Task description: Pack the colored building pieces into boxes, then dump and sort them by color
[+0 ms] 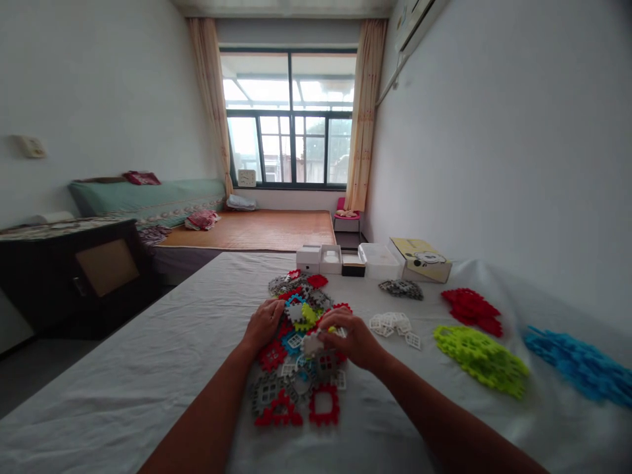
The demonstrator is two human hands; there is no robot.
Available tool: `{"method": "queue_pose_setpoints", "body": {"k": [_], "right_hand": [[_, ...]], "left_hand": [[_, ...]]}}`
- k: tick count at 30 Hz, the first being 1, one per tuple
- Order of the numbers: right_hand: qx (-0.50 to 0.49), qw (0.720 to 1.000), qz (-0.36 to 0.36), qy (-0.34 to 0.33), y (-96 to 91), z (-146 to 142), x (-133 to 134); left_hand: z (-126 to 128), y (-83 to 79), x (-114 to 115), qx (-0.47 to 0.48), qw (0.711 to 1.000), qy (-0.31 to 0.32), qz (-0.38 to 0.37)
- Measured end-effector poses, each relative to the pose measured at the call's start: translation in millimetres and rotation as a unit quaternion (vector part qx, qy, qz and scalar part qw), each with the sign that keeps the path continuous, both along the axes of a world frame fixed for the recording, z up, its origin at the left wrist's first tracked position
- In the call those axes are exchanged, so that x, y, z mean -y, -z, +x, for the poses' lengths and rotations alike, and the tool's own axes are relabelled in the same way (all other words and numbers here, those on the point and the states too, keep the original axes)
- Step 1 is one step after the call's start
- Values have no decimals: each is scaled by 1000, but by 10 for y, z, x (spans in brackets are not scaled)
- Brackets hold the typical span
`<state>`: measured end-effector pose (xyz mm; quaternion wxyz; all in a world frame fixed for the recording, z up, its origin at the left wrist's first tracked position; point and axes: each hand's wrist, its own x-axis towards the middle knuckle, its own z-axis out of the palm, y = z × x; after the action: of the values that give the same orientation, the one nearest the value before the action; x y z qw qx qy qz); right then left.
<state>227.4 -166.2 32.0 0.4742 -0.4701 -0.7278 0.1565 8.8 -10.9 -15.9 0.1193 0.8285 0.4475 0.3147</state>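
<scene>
A mixed pile of toothed plastic building pieces in red, grey, blue, white and yellow-green lies on the sheet in front of me. My left hand rests against the pile's left side, fingers loosely bent and holding nothing that shows. On the other side, my right hand pinches a light grey toothed piece above the pile; its fingers partly cover a yellow-green bit. Close to me lie a red square frame piece and a red toothed piece.
Right of the pile are sorted heaps: dark grey, white window pieces, red, yellow-green and blue. Small boxes, a clear plastic tub and a yellow box line the far edge.
</scene>
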Motion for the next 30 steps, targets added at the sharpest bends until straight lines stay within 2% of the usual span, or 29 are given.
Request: {"method": "queue_pose_setpoints", "body": {"k": [2, 4, 8, 12, 18, 25, 28, 30], "right_hand": [[-50, 995, -43, 77, 2, 217, -88], [-41, 985, -75, 152, 3, 512, -205], [138, 944, -82, 288, -37, 1134, -453], [210, 907, -86, 355, -54, 1514, -638], [281, 893, -118, 332, 99, 1583, -788], [323, 887, -151, 293, 260, 1556, -782], [323, 895, -136, 277, 239, 1441, -771], [322, 910, -116, 235, 238, 1271, -763]], "left_hand": [[0, -14, 8, 1, 1000, -2, -6], [2, -26, 17, 3, 1000, -5, -13], [6, -26, 21, 2, 1000, -3, -14], [4, -11, 17, -6, 1000, -7, -4], [0, -7, 33, -6, 1000, -4, 4], [8, -17, 41, -12, 1000, -12, -6], [9, -13, 32, -9, 1000, -10, -4], [9, -5, 24, -7, 1000, -8, 0]]}}
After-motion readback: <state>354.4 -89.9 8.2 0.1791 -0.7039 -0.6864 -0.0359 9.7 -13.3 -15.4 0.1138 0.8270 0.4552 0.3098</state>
